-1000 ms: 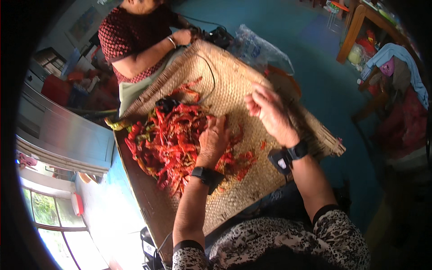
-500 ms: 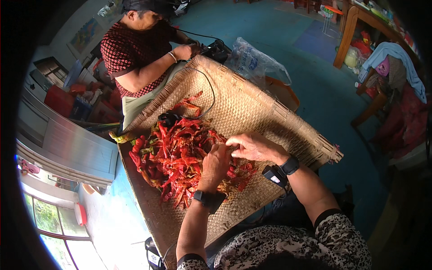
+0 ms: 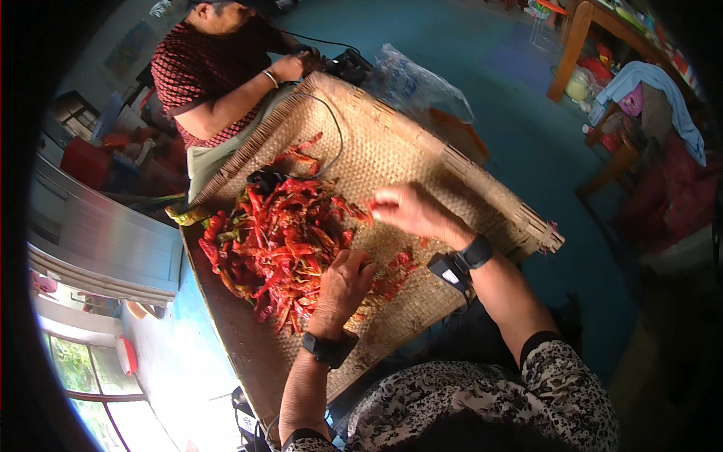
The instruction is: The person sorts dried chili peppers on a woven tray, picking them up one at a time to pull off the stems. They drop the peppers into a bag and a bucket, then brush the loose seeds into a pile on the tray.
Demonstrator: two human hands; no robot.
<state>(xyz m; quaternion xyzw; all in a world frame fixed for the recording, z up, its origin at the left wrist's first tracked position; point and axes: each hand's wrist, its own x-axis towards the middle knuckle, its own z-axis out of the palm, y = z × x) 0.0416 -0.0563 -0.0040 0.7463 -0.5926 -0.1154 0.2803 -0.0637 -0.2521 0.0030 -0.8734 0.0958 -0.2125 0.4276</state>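
Note:
A heap of wrinkled red chili peppers [image 3: 282, 230], some partly green, lies on a woven mat tray [image 3: 392, 143]. My left hand [image 3: 344, 290] rests at the heap's near right edge, back upward. Its fingers curl inward, and whatever they hold is hidden beneath them. Farther right and higher over the tray, my right hand [image 3: 413, 213] pinches at its fingertips, slightly blurred. A red chili pepper [image 3: 369, 214] shows at those fingertips beside the heap. Smaller red pieces [image 3: 401, 262] lie scattered on the weave between my hands.
Across the tray's far left corner sits another person [image 3: 218, 83], both hands at a dark device. A black cable [image 3: 340, 139] loops onto the tray. Beyond its far rim are a clear plastic bag [image 3: 422, 83] and a draped chair [image 3: 640, 98]. A cabinet [image 3: 113, 222] stands left.
My hands, close together before, are now apart. The right one has moved up and away over the tray; the left has come down nearer to me. The whole view has shifted slightly.

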